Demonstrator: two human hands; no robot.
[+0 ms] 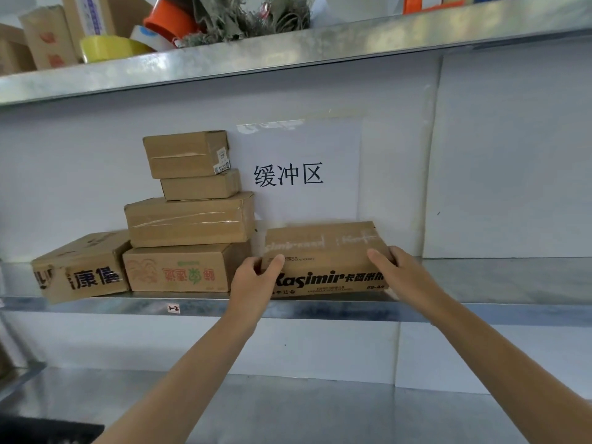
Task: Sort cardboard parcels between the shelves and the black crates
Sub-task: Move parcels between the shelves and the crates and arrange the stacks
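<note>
Right of the Kasimir parcel (pixel 323 257), bare metal shelf (pixel 499 277) is left open. Left of it, the way is blocked by a stack of parcels (pixel 189 219) just beside it; behind, by the white wall (pixel 400 187).

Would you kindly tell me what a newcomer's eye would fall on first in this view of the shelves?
The hands draw the eye first: the left hand and right hand grip the ends of the Kasimir box at the front of the middle shelf. Just left of it rises a stack of four parcels, and a white sign with black characters hangs on the back wall above the box. Tape rolls crowd the top shelf at upper left.
</note>
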